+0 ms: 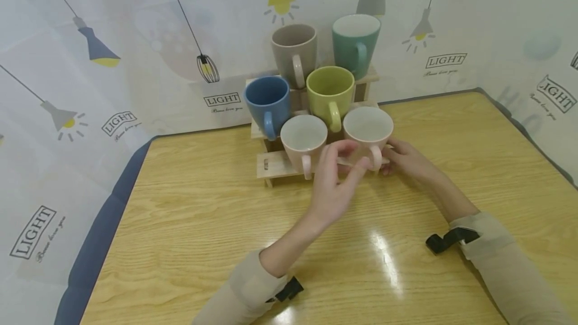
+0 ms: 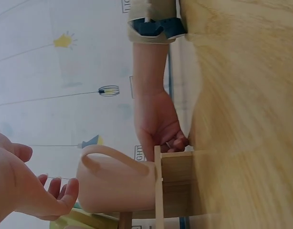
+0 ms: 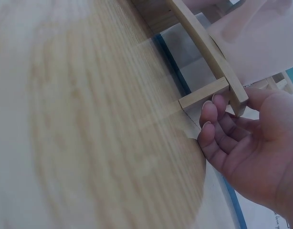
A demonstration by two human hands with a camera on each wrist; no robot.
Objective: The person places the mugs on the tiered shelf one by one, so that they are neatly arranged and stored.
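Observation:
Several mugs stand upright on a stepped wooden rack. My right hand holds the right end of its lowest shelf, thumb at the board and fingers curled by the leg. Beside that end sits a pale pink mug, its handle facing me. In front of this mug is my left hand, fingers loosely bent and nothing gripped. The left wrist view puts its fingertips right at the mug's rim. Another pale pink mug stands to the left on the same shelf.
Blue and yellow-green mugs fill the middle step. Grey-beige and teal mugs stand on the top one. A printed cloth wall borders the wooden table behind and at the sides.

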